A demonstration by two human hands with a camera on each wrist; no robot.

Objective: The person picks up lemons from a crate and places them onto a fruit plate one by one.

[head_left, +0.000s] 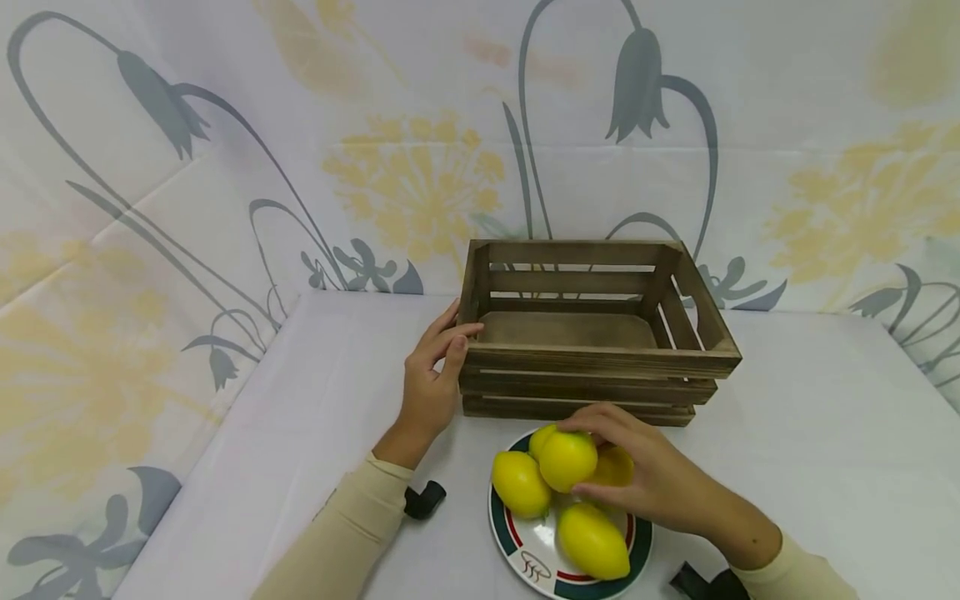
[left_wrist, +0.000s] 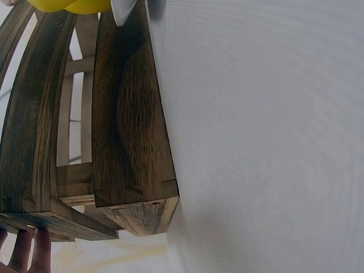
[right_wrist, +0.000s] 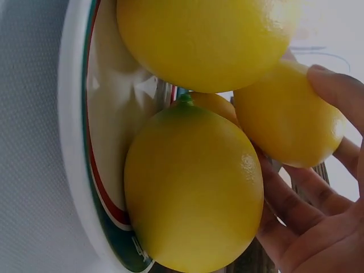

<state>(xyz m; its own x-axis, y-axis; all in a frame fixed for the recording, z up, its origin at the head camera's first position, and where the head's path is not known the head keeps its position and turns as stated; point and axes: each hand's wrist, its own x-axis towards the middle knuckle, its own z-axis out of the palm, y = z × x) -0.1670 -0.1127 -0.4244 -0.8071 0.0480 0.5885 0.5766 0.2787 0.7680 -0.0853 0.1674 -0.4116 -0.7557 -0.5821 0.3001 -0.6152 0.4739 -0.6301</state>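
Note:
In the head view my right hand [head_left: 652, 471] holds a yellow lemon [head_left: 567, 461] between thumb and fingers, over a plate [head_left: 536, 567] with a green and red rim. Around it on the plate lie several other lemons, one at the left [head_left: 521, 485] and one at the front [head_left: 592, 540]; another sits partly hidden behind my fingers. The right wrist view shows the held lemon [right_wrist: 290, 116] beside a larger-looking lemon [right_wrist: 193, 187] with a green tip. My left hand [head_left: 433, 379] touches the left end of a slatted wooden crate [head_left: 585, 360], its fingers [left_wrist: 41, 250] extended against the wood.
The crate stands just behind the plate, close to a cloth backdrop [head_left: 420, 183] printed with flowers. White cloth [head_left: 810, 433] covers the table. Black wrist devices [head_left: 425, 500] show at both sleeves.

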